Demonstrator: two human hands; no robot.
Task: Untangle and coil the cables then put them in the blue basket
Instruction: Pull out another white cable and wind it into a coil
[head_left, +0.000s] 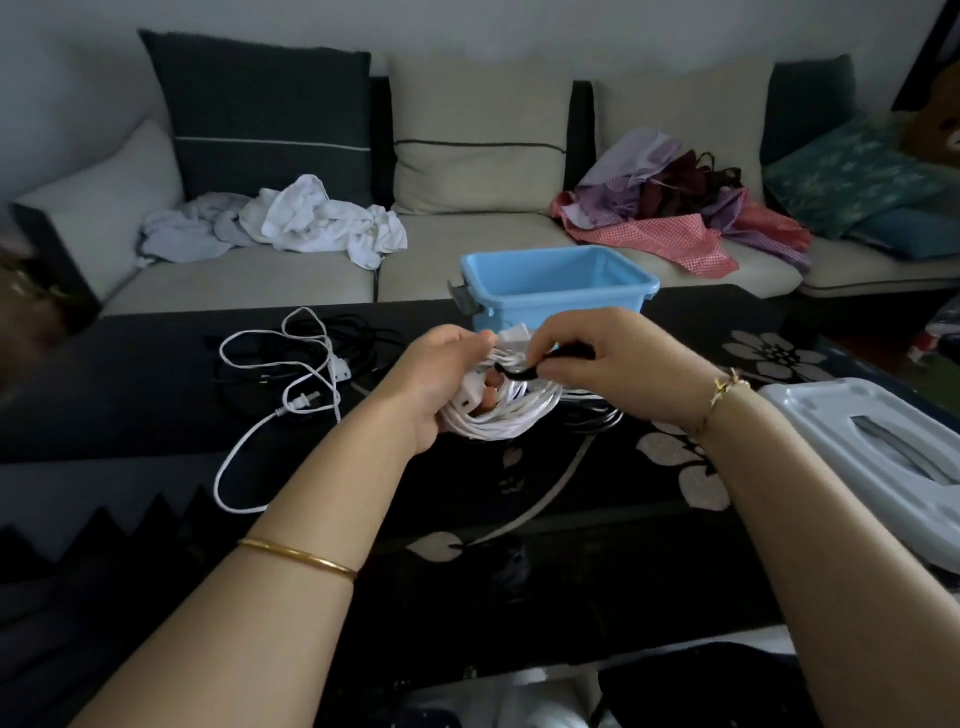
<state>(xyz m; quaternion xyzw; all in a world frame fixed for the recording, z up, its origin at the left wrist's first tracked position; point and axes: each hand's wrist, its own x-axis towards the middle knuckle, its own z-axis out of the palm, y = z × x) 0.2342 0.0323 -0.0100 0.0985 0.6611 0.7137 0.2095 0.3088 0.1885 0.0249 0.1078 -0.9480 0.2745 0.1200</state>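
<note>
White cable coil (511, 410) at frame centre, held just above the table (156, 395); wound in many close loops, pale and slightly glossy, flat white plug block showing at lower left of the bundle. Left hand (436, 379) clenched round the coil, fingers curled through the loops. Right hand (587, 358) pinching a short black strip (519, 371) laid across the top of the coil; tie or cable end, cannot tell. Blue basket (571, 306) directly behind the hands, at far table edge, upright, open; inside partly hidden.

Left of centre on the table: loose white cable (291, 374), uncoiled, two-pin plug at mid-length, tail running toward lower left; black cables (358, 332) in a tangle behind and beneath it. Grey lid (883, 441) at right edge of frame.
</note>
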